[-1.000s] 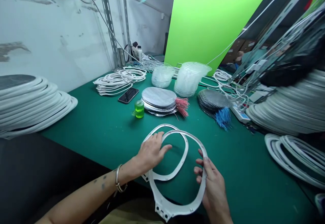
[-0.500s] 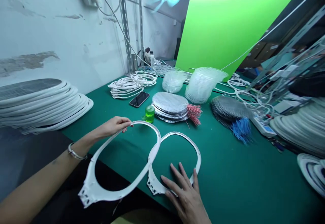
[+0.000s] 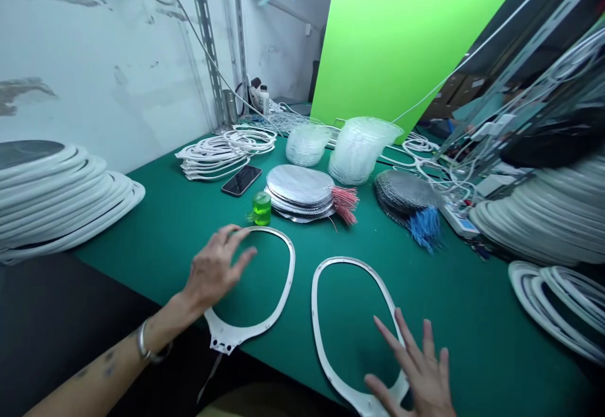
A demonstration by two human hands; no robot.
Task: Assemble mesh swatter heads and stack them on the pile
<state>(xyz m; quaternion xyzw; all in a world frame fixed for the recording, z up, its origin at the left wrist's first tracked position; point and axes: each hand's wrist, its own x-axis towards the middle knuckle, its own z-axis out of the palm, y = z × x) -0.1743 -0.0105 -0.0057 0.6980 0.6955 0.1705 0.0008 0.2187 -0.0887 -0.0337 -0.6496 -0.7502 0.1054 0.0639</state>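
Note:
Two white oval plastic frames, each with a wider tab at its near end, lie apart on the green tabletop. My left hand (image 3: 216,266) is at the upper left edge of the left frame (image 3: 289,278), fingers loosely apart; whether the fingertips touch the rim I cannot tell. The tab of that frame is at the table's front edge. Over the near right side of the right frame (image 3: 316,316) my right hand (image 3: 423,366) is spread out, hiding part of its rim and tab.
Behind the frames sit a green tape roll (image 3: 261,208), a phone (image 3: 241,180), silver mesh discs with red wires (image 3: 300,184) and dark discs with blue wires (image 3: 406,193). Stacks of white rings (image 3: 94,203) flank the left; more rings (image 3: 558,297) lie right. A green panel (image 3: 401,45) stands behind.
The left frame, raised and tilted in my left hand before, now lies flat on the table. The right frame has slid right and nearer with my right hand, so the two no longer overlap.

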